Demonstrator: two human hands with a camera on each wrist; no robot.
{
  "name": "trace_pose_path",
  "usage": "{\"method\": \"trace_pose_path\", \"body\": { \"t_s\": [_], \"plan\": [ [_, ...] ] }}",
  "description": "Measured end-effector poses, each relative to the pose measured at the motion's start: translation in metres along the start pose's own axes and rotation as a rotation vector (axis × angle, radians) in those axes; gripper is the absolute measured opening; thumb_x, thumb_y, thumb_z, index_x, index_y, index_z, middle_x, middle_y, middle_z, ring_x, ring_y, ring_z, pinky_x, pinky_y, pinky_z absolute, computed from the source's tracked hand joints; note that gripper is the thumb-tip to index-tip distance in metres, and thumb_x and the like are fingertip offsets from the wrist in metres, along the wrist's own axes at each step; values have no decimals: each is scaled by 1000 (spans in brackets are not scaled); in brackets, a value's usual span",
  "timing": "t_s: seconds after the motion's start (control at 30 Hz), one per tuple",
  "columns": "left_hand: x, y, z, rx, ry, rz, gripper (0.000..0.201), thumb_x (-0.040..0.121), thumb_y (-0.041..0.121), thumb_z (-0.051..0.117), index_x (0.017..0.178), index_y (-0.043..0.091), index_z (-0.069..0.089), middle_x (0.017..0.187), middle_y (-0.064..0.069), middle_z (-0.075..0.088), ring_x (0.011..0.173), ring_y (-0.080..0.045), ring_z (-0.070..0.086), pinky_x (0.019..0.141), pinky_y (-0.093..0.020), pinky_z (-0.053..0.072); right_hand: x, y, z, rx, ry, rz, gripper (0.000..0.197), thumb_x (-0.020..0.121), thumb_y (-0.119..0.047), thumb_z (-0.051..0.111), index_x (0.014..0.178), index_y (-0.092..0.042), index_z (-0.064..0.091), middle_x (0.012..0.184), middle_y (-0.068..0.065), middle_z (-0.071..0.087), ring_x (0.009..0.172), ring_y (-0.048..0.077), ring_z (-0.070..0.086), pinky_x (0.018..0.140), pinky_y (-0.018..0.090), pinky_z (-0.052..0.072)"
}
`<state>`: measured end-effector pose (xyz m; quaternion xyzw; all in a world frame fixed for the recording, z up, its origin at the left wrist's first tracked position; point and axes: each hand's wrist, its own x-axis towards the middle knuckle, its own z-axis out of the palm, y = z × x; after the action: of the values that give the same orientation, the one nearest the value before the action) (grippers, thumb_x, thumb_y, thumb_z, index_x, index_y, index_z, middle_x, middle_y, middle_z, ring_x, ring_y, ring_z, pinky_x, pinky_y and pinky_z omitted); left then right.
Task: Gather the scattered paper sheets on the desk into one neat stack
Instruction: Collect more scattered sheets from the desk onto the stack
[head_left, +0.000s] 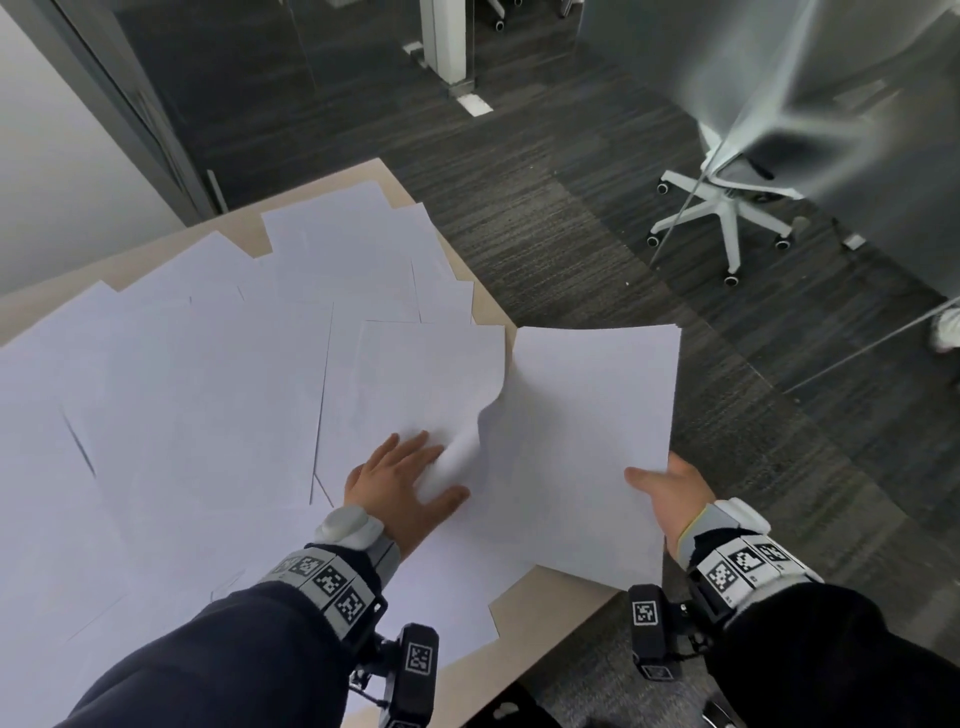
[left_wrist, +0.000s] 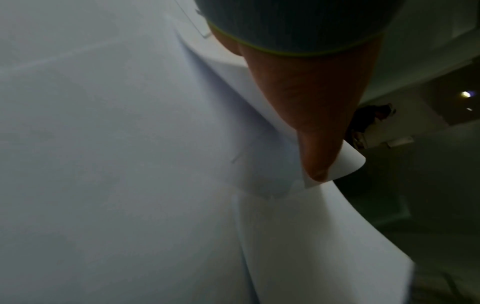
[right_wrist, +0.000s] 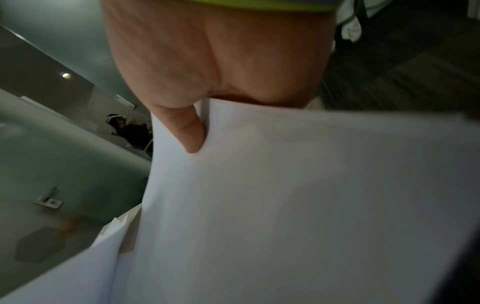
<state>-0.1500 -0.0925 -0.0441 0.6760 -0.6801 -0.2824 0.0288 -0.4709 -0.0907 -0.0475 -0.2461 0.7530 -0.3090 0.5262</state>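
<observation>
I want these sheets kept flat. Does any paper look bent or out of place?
Yes. The sheet at the left hand buckles upward at its right edge; the bundle the right hand grips overhangs the desk edge.

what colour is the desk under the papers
Light beige desk, clearest in the head view.
</observation>
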Motion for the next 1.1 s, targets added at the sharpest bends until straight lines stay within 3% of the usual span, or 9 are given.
{"method": "trace_pose_path", "body": {
  "t_s": [0.13, 0.33, 0.43, 0.53, 0.63, 0.83, 0.9, 0.97, 1.1],
  "plan": [
    [-3, 24, 8, -7, -80, 135, 71, 81, 82, 48, 144, 51, 44, 159, 32, 23, 153, 0, 5, 124, -39, 7, -10, -2, 23, 125, -70, 20, 31, 90, 7, 56, 115, -9, 63, 99, 13, 69, 87, 30, 65, 77, 39, 52],
    [-10, 47, 29, 90, -335, 296, 92, 72, 91, 46, 152, 52, 26, 164, 27, 9, 153, -2, -8, 125, -47, -6, -12, -2, 43, 73, -96, 50, 33, 94, -49, 56, 113, -23, 63, 104, 2, 71, 98, 26, 67, 91, 41, 52],
    [-12, 51, 36, 117, -379, 371, 88, 77, 86, 48, 154, 49, 24, 165, 25, 11, 154, -3, -7, 125, -45, -5, -14, -3, 46, 59, -110, 9, 21, 93, -25, 64, 113, -19, 65, 94, 0, 73, 88, 21, 69, 72, 31, 52],
    [-10, 47, 33, -3, -294, 359, 69, 87, 72, 53, 150, 46, 38, 159, 25, 32, 152, -3, 16, 125, -43, 14, -14, -5, 46, -8, -118, -14, 26, 90, -2, 59, 113, -13, 66, 91, 1, 72, 86, 21, 68, 73, 32, 54],
    [-3, 31, 20, -195, -131, 231, 66, 81, 71, 51, 142, 45, 49, 151, 23, 43, 142, -5, 37, 117, -44, 34, -12, -12, 39, 0, -121, -31, 26, 91, -3, 60, 115, -9, 68, 95, 6, 74, 92, 29, 70, 89, 46, 55],
    [20, 17, -52, -799, 108, -119, 85, 86, 35, 79, 155, 35, 29, 158, 7, 39, 142, -14, 40, 118, -43, 34, -21, -42, 33, 80, -204, -188, 21, 91, -10, 63, 105, -23, 72, 101, 1, 77, 97, 25, 72, 92, 48, 54],
    [22, 19, -70, -1011, 91, -83, 56, 86, 33, 79, 137, 36, 55, 137, 4, 63, 124, -12, 60, 113, -45, 43, -28, -55, 38, 155, -247, -247, 24, 92, -5, 61, 103, -23, 73, 105, 4, 76, 100, 26, 71, 91, 46, 53],
    [20, 23, -87, -1011, 134, -48, 7, 86, 31, 75, 92, 36, 74, 98, 7, 76, 94, -12, 70, 101, -47, 52, -35, -69, 45, 194, -264, -310, 26, 92, -1, 60, 99, -22, 74, 104, 5, 76, 99, 25, 71, 88, 42, 54],
    [8, 25, -101, -1171, 259, 44, 21, 95, 14, 66, 87, 30, 78, 95, 2, 77, 91, -18, 72, 86, -36, 54, -47, -88, 57, 254, -340, -440, 45, 89, 15, 54, 78, -20, 80, 84, -4, 77, 82, 11, 73, 71, 21, 57]
  ]
}}
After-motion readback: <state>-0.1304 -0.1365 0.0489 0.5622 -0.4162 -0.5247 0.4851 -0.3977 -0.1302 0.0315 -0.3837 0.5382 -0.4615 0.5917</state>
